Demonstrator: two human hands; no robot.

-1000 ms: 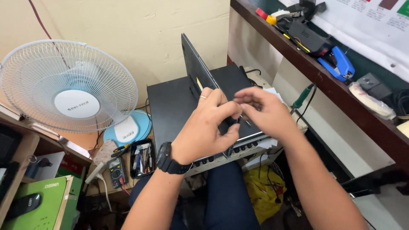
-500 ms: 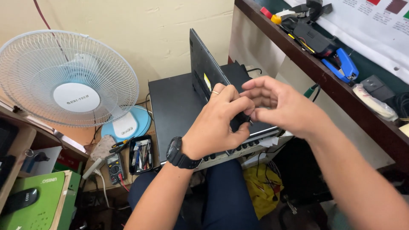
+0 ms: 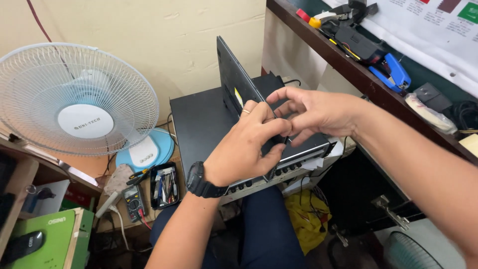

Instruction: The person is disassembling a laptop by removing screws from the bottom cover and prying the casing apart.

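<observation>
1. The left hand [image 3: 249, 149] and the right hand [image 3: 313, 112] are meeting over a black equipment box [image 3: 209, 119] that is lying across the person's lap, and their fingers are pinching together around something thin and dark.
2. That pinched thing is almost wholly hidden by the fingers; only a dark sliver is showing between them, so what it is cannot be told.
3. The left hand is curling closed in a pinch, wearing one ring and one black wristwatch [image 3: 199, 180]; the right hand is pinching with thumb and forefinger while its other fingers are spreading loose.
4. One dark flat panel [image 3: 234, 84] is standing tilted on the box top, just behind the hands; its lower edge is covered by them.
5. The box's front face with small knobs is peeking out under the left hand, partly blocked.
6. One white fan [image 3: 74, 99] is standing at the left, its base cut off by a wooden shelf.
7. One multimeter [image 3: 133, 201] and one small tray of tools [image 3: 164, 185] are lying side by side on the floor.
8. One blue stapler [image 3: 393, 72] is resting on the bench [image 3: 348, 74] at the right, among dark tools too cluttered to count.
9. A second fan's rim is being cut off at the bottom right corner.
</observation>
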